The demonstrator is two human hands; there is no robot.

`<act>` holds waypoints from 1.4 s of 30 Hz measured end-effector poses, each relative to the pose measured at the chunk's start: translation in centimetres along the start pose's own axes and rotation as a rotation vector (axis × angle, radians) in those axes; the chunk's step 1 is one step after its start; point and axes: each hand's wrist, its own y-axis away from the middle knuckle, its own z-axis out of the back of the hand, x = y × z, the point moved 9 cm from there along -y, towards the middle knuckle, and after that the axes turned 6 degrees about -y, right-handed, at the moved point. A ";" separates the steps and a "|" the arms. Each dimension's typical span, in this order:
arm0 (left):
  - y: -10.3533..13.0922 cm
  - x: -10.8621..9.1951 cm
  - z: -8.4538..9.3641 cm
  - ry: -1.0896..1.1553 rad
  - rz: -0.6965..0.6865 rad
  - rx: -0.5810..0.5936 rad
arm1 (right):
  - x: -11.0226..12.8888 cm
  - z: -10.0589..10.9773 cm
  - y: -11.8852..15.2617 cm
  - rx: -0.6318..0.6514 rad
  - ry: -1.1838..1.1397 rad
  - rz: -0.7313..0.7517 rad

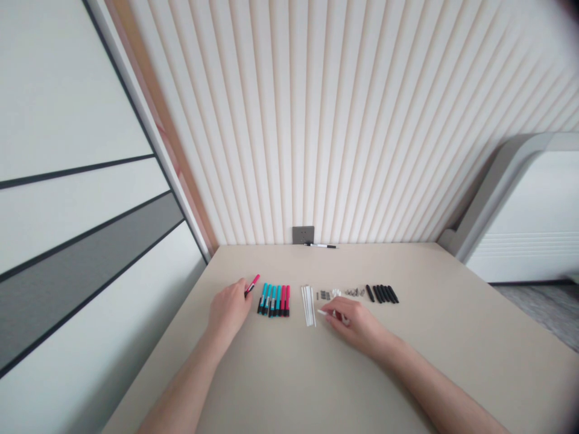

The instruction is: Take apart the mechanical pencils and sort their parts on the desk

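My left hand [230, 304] is closed round a pink and black pen [256, 281], left of a row of several blue and pink pens [274, 299] with black lower parts. My right hand [350, 316] pinches a small white piece [322, 312], its tip pointing left toward several thin white rods [308, 305] lying side by side. Beyond the right hand's fingers are small grey parts [325, 295], white bits [336, 292] and small dark metallic pieces [355, 292]. Several black tubes [384, 294] lie in a row farther right.
All of this lies on a beige table [271, 374]. A white and black pen [323, 245] rests at its back edge, below a dark wall socket [303, 234]. A ribbed wall stands behind, a panelled cabinet [81, 241] at left, a pale headboard-like piece [529, 211] at right.
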 end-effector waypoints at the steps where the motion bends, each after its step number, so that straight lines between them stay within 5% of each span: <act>1: 0.0 0.0 0.0 0.002 -0.001 0.005 | -0.1 0.0 0.0 -0.006 -0.002 -0.003; 10: -0.2 -0.3 1.0 0.086 -0.019 -0.085 | 0.1 0.8 -0.1 -0.087 -0.071 -0.010; 15: 0.3 -2.9 3.0 0.477 -0.230 -0.193 | 0.4 1.5 -0.1 -0.131 -0.084 -0.018; 22: 3.6 -9.2 1.2 0.968 -0.381 0.135 | 1.1 0.5 -0.2 -0.125 -0.099 0.024; 28: 5.6 -12.2 1.4 0.861 -0.559 0.192 | 1.7 -1.0 -0.2 -0.129 -0.165 -0.001; 42: 6.1 -13.1 1.2 0.755 -0.605 0.192 | 1.8 -1.8 0.2 -0.118 -0.126 0.001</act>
